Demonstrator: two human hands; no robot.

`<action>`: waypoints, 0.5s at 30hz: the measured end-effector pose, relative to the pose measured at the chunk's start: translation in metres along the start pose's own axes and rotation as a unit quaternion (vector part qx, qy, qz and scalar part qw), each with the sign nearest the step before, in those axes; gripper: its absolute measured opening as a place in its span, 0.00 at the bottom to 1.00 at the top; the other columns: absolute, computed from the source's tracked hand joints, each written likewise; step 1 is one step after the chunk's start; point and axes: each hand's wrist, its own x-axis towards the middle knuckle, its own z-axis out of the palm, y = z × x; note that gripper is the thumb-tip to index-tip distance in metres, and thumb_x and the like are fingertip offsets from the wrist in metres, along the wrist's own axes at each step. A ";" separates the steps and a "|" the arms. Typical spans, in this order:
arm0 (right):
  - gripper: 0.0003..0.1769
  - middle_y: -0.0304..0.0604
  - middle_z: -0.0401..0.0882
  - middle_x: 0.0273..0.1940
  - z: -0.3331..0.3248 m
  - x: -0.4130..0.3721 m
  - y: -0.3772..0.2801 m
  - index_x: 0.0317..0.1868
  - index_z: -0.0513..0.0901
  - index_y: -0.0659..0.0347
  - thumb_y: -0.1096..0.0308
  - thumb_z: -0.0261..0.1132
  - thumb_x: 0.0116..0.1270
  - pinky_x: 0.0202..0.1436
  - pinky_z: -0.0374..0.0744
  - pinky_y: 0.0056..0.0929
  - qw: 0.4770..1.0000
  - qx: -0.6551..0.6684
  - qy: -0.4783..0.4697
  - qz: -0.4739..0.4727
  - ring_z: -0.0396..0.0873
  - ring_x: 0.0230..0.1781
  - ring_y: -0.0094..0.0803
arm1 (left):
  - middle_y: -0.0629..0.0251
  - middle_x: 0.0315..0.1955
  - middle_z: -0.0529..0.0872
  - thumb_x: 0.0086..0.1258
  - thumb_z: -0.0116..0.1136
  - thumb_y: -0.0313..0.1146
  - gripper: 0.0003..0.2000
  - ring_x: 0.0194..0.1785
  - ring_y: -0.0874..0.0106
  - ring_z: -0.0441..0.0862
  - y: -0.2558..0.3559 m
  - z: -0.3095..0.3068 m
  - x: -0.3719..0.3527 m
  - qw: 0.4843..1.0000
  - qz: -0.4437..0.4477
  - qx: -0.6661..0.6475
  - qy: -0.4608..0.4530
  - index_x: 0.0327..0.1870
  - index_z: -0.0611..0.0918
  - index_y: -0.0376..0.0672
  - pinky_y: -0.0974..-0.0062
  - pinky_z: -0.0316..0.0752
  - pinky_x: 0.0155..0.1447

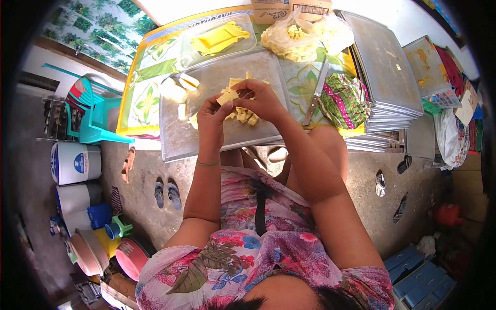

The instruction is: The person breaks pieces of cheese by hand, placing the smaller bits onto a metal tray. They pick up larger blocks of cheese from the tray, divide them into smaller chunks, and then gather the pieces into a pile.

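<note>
Over a metal tray (181, 135) on the table, my left hand (213, 112) and my right hand (262, 99) meet, fingers closed around a pale yellow piece (227, 96). Below and beside them on the tray lies a pile of small yellow pieces (243, 115). Larger pale chunks (174, 90) rest on the tray's left part. Behind the tray, a clear plastic container (187, 51) holds a flat yellow item (219, 38). The exact shape of the held piece is partly hidden by my fingers.
A knife (314, 101) lies right of the tray, beside a green patterned cloth (345, 101). Plastic bags with yellow pieces (295, 37) stand at the back near a cardboard box (274, 11). Stacked metal trays (387, 67) are at the right. A turquoise chair (98, 121) stands left.
</note>
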 end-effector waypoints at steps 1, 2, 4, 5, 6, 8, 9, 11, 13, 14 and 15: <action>0.17 0.38 0.81 0.35 0.000 0.000 0.001 0.43 0.81 0.65 0.72 0.73 0.52 0.40 0.77 0.21 1.000 0.013 -0.002 0.009 0.78 0.34 0.22 | 0.58 0.40 0.82 0.66 0.59 0.25 0.14 0.43 0.71 0.82 0.000 -0.001 -0.001 1.000 -0.002 0.004 0.002 0.50 0.75 0.32 0.73 0.79 0.53; 0.17 0.38 0.80 0.36 0.000 0.000 0.002 0.43 0.80 0.65 0.72 0.73 0.52 0.40 0.77 0.21 1.000 0.026 -0.004 0.017 0.78 0.35 0.22 | 0.57 0.40 0.82 0.66 0.59 0.25 0.14 0.42 0.71 0.82 0.000 -0.001 -0.001 1.000 -0.004 0.008 0.004 0.50 0.75 0.31 0.73 0.79 0.53; 0.18 0.39 0.80 0.37 0.000 0.000 0.003 0.44 0.79 0.65 0.72 0.73 0.53 0.41 0.77 0.21 0.992 0.118 -0.024 0.047 0.78 0.36 0.23 | 0.57 0.41 0.82 0.67 0.58 0.27 0.13 0.43 0.71 0.82 0.004 0.002 -0.003 1.000 0.001 -0.006 -0.002 0.50 0.76 0.32 0.73 0.79 0.52; 0.18 0.39 0.80 0.37 0.000 0.000 0.003 0.44 0.78 0.65 0.72 0.73 0.53 0.41 0.78 0.21 0.984 0.163 -0.034 0.061 0.78 0.36 0.23 | 0.57 0.42 0.82 0.67 0.58 0.27 0.13 0.43 0.71 0.82 0.007 0.004 -0.004 1.000 0.004 -0.013 -0.006 0.49 0.76 0.32 0.73 0.79 0.52; 0.19 0.39 0.80 0.37 -0.001 0.000 0.002 0.45 0.77 0.65 0.73 0.72 0.54 0.41 0.78 0.22 0.978 0.193 -0.053 0.061 0.78 0.37 0.23 | 0.57 0.42 0.82 0.68 0.57 0.28 0.13 0.43 0.71 0.82 0.009 0.005 -0.005 1.000 0.002 -0.025 -0.011 0.50 0.76 0.32 0.73 0.79 0.52; 0.20 0.39 0.80 0.37 -0.004 0.000 -0.002 0.47 0.75 0.64 0.73 0.71 0.55 0.42 0.78 0.22 0.962 0.252 -0.091 0.060 0.78 0.37 0.23 | 0.58 0.43 0.82 0.69 0.56 0.30 0.13 0.44 0.71 0.81 0.012 0.005 -0.005 0.999 -0.002 -0.049 -0.023 0.50 0.77 0.32 0.73 0.79 0.50; 0.20 0.39 0.79 0.37 -0.006 0.000 -0.001 0.48 0.75 0.64 0.74 0.71 0.56 0.42 0.78 0.22 0.953 0.278 -0.095 0.069 0.79 0.37 0.24 | 0.58 0.43 0.82 0.68 0.58 0.31 0.14 0.42 0.72 0.82 0.013 0.006 -0.005 0.998 -0.003 -0.060 -0.024 0.51 0.77 0.32 0.74 0.79 0.49; 0.20 0.40 0.79 0.38 -0.008 0.000 0.001 0.49 0.74 0.64 0.75 0.69 0.57 0.42 0.79 0.22 0.935 0.329 -0.103 0.088 0.79 0.38 0.24 | 0.59 0.42 0.83 0.66 0.61 0.33 0.17 0.39 0.74 0.82 0.015 0.006 -0.005 0.996 -0.006 -0.080 -0.025 0.51 0.77 0.32 0.77 0.79 0.47; 0.20 0.40 0.79 0.39 -0.009 -0.001 -0.006 0.49 0.74 0.64 0.75 0.69 0.57 0.42 0.79 0.23 0.927 0.348 -0.101 0.099 0.79 0.38 0.26 | 0.61 0.42 0.82 0.68 0.58 0.32 0.16 0.40 0.74 0.81 0.015 0.003 -0.006 0.998 -0.001 -0.051 -0.026 0.52 0.77 0.33 0.76 0.78 0.47; 0.20 0.40 0.79 0.39 -0.010 -0.001 -0.009 0.49 0.74 0.63 0.75 0.69 0.57 0.43 0.80 0.23 0.923 0.357 -0.100 0.105 0.79 0.39 0.26 | 0.61 0.43 0.82 0.69 0.57 0.32 0.15 0.40 0.74 0.80 0.014 0.002 -0.005 0.999 0.002 -0.037 -0.027 0.53 0.77 0.34 0.76 0.78 0.47; 0.19 0.41 0.78 0.41 -0.008 -0.002 -0.010 0.49 0.73 0.63 0.75 0.69 0.58 0.44 0.80 0.24 0.926 0.347 -0.102 0.110 0.80 0.39 0.27 | 0.62 0.42 0.82 0.68 0.57 0.32 0.15 0.40 0.75 0.80 0.013 0.000 -0.005 1.000 0.005 0.000 -0.025 0.53 0.77 0.34 0.77 0.78 0.47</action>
